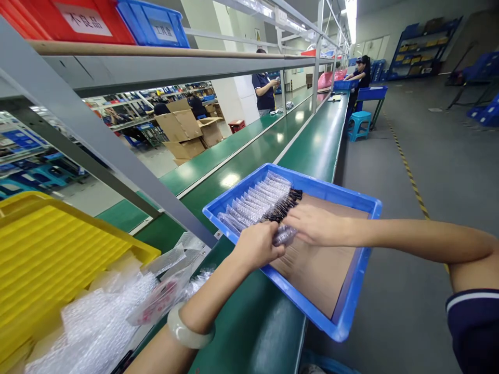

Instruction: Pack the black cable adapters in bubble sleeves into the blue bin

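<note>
Over the blue tray point(351, 311), my left hand point(255, 246) is closed on one end of a bubble-wrapped piece point(285, 235). Across from it, my right hand point(317, 224) has its fingers closed at the other end of the same piece. What lies inside the wrap is too blurred to name. A row of bubble-wrapped pieces point(253, 202) with black ends fills the tray's far left side, packed side by side. Brown cardboard point(315, 275) lines the tray bottom beneath my hands.
The tray rests on a green workbench point(249, 317) beside a metal frame post point(128, 156). To the left are a yellow tray point(66, 259) and bubble wrap bags point(113, 317). Red point(78, 21) and blue bins point(154, 23) stand on the shelf above. Other people work farther off.
</note>
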Demonstrator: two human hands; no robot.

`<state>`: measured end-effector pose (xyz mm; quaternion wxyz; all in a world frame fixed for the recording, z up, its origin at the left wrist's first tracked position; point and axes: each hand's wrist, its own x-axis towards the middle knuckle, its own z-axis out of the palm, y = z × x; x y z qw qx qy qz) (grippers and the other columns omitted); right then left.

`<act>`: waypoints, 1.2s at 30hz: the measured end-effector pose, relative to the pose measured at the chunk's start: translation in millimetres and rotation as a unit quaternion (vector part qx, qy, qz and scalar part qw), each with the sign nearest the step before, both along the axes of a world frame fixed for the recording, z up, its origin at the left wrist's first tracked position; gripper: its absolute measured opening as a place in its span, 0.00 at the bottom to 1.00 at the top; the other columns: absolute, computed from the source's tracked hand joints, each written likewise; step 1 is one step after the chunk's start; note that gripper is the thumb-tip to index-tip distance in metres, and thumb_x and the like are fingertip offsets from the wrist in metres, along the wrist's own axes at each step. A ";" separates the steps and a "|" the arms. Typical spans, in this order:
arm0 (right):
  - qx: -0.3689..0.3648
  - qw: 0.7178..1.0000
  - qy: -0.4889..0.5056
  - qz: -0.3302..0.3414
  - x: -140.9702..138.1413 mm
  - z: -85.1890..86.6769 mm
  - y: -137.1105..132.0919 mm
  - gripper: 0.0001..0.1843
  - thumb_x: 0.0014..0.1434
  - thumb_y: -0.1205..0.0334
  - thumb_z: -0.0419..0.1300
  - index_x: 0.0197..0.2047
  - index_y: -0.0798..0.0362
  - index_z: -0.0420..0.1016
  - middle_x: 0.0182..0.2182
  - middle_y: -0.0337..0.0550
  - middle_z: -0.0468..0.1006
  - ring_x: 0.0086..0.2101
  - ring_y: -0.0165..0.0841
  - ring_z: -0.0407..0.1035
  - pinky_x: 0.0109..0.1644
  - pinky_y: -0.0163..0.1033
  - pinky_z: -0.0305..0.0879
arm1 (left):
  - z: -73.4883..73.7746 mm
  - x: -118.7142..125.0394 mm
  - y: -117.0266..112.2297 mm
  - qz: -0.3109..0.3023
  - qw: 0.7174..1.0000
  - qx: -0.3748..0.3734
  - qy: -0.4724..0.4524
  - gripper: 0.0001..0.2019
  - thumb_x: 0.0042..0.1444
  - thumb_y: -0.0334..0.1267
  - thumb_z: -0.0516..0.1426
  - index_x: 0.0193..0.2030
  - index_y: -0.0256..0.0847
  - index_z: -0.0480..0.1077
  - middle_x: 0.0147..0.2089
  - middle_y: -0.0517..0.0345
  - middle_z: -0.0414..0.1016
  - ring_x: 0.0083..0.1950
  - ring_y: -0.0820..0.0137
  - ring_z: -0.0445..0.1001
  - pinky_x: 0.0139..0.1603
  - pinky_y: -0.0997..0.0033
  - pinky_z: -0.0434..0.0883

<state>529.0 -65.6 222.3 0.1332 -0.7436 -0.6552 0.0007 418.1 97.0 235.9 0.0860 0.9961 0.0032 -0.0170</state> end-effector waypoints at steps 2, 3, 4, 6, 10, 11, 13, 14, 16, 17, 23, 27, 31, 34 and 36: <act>0.096 0.990 -0.095 -0.048 0.5 14.4 -0.8 0.17 0.61 0.67 0.52 0.53 0.61 0.67 0.51 0.60 0.68 0.52 0.49 0.61 0.54 0.55 0.59 | 10.0 -7.0 0.3 0.101 0.994 -0.013 -0.042 0.06 0.47 0.41 0.57 0.28 0.42 0.65 0.27 0.57 0.71 0.29 0.63 0.71 0.25 0.70 0.56; 0.128 0.982 -0.120 -0.071 0.1 20.5 -1.7 0.17 0.62 0.65 0.52 0.53 0.61 0.66 0.52 0.61 0.67 0.53 0.50 0.59 0.55 0.56 0.58 | 14.2 -11.2 0.8 0.143 0.987 -0.018 -0.065 0.07 0.47 0.41 0.57 0.27 0.42 0.63 0.26 0.58 0.70 0.28 0.64 0.70 0.24 0.70 0.55; 0.147 0.978 -0.119 -0.084 -0.7 25.4 -2.7 0.17 0.63 0.63 0.53 0.53 0.62 0.66 0.52 0.60 0.67 0.52 0.49 0.60 0.55 0.55 0.59 | 17.4 -15.7 1.7 0.177 0.980 -0.024 -0.090 0.08 0.47 0.42 0.57 0.26 0.42 0.63 0.25 0.59 0.69 0.28 0.64 0.69 0.24 0.70 0.54; 0.146 0.983 -0.066 -0.091 -3.0 30.9 -4.2 0.16 0.62 0.60 0.55 0.50 0.60 0.67 0.48 0.57 0.70 0.49 0.47 0.63 0.53 0.53 0.62 | 20.4 -25.7 4.0 0.215 0.965 -0.067 -0.135 0.09 0.47 0.42 0.57 0.25 0.41 0.63 0.24 0.59 0.68 0.28 0.64 0.69 0.25 0.70 0.56; 0.047 0.975 0.195 -0.091 -10.4 30.7 -3.5 0.19 0.61 0.53 0.57 0.49 0.58 0.67 0.43 0.51 0.74 0.43 0.41 0.70 0.49 0.49 0.68 | 12.8 -47.6 6.0 0.195 0.879 -0.404 -0.163 0.15 0.48 0.48 0.60 0.35 0.37 0.71 0.30 0.57 0.75 0.33 0.63 0.73 0.33 0.68 0.67; 0.021 0.960 0.271 -0.073 -13.6 29.9 -2.7 0.21 0.61 0.51 0.58 0.50 0.58 0.67 0.44 0.51 0.74 0.44 0.40 0.70 0.49 0.48 0.68 | 9.0 -53.1 4.5 0.177 0.831 -0.501 -0.163 0.18 0.48 0.49 0.61 0.39 0.36 0.72 0.34 0.56 0.77 0.35 0.62 0.74 0.37 0.67 0.69; -0.004 0.919 0.393 -0.017 -22.4 28.9 -0.9 0.26 0.60 0.50 0.58 0.56 0.59 0.63 0.49 0.54 0.72 0.47 0.39 0.69 0.52 0.47 0.68 | 1.2 -63.5 -1.7 0.148 0.741 -0.635 -0.162 0.22 0.49 0.49 0.62 0.45 0.36 0.72 0.41 0.52 0.78 0.41 0.60 0.75 0.43 0.64 0.71; 0.004 0.901 0.433 0.012 -28.0 29.3 -0.2 0.28 0.60 0.51 0.58 0.58 0.59 0.62 0.51 0.54 0.70 0.49 0.38 0.68 0.54 0.47 0.66 | -2.4 -68.5 -5.9 0.139 0.709 -0.673 -0.160 0.22 0.49 0.48 0.63 0.47 0.35 0.72 0.43 0.50 0.78 0.44 0.59 0.75 0.45 0.63 0.71; 0.034 0.872 0.484 0.063 -40.1 32.2 0.6 0.28 0.61 0.53 0.58 0.59 0.59 0.60 0.53 0.54 0.69 0.51 0.37 0.67 0.58 0.47 0.63 | -7.9 -78.1 -15.1 0.127 0.671 -0.714 -0.153 0.23 0.51 0.47 0.63 0.50 0.36 0.72 0.47 0.47 0.78 0.47 0.58 0.75 0.48 0.62 0.71; 0.048 0.859 0.501 0.088 -46.0 34.8 0.5 0.26 0.62 0.54 0.57 0.59 0.59 0.61 0.53 0.53 0.70 0.51 0.36 0.66 0.59 0.47 0.62 | -9.8 -82.7 -19.4 0.122 0.661 -0.725 -0.150 0.23 0.52 0.47 0.63 0.52 0.37 0.71 0.49 0.47 0.77 0.49 0.57 0.75 0.50 0.61 0.71; 0.021 0.840 0.524 0.140 -66.3 53.7 -1.8 0.21 0.63 0.64 0.56 0.59 0.58 0.63 0.55 0.52 0.69 0.52 0.34 0.66 0.59 0.45 0.61 | -9.9 -108.4 -32.9 0.075 0.676 -0.720 -0.139 0.26 0.55 0.43 0.62 0.61 0.43 0.65 0.59 0.48 0.71 0.59 0.56 0.68 0.59 0.59 0.67; -0.001 0.838 0.526 0.145 -71.7 60.5 -1.3 0.22 0.62 0.67 0.56 0.59 0.58 0.62 0.54 0.51 0.70 0.52 0.34 0.67 0.59 0.46 0.61 | -6.4 -121.6 -36.6 0.065 0.699 -0.699 -0.133 0.28 0.54 0.42 0.63 0.62 0.44 0.64 0.60 0.50 0.69 0.62 0.56 0.66 0.61 0.59 0.65; -0.018 0.853 0.506 0.127 -80.7 68.1 -2.5 0.22 0.61 0.69 0.56 0.59 0.57 0.63 0.53 0.50 0.70 0.51 0.34 0.67 0.58 0.44 0.63 | -8.5 -130.9 -36.6 0.065 0.702 -0.696 -0.138 0.27 0.55 0.42 0.62 0.62 0.44 0.63 0.61 0.50 0.69 0.63 0.55 0.64 0.62 0.57 0.65; -0.015 0.869 0.482 0.116 -86.9 73.4 -3.5 0.22 0.61 0.69 0.57 0.58 0.56 0.64 0.51 0.48 0.71 0.51 0.34 0.67 0.54 0.42 0.67 | -12.9 -135.3 -35.6 0.064 0.694 -0.702 -0.147 0.27 0.54 0.42 0.62 0.61 0.43 0.64 0.60 0.49 0.69 0.63 0.54 0.64 0.63 0.56 0.64; -0.010 0.880 0.461 0.114 -89.6 76.0 -3.5 0.22 0.60 0.68 0.58 0.58 0.55 0.64 0.50 0.47 0.72 0.50 0.34 0.67 0.54 0.42 0.67 | -15.5 -137.3 -35.3 0.069 0.688 -0.706 -0.154 0.27 0.53 0.42 0.63 0.60 0.42 0.65 0.59 0.48 0.70 0.63 0.54 0.64 0.62 0.56 0.65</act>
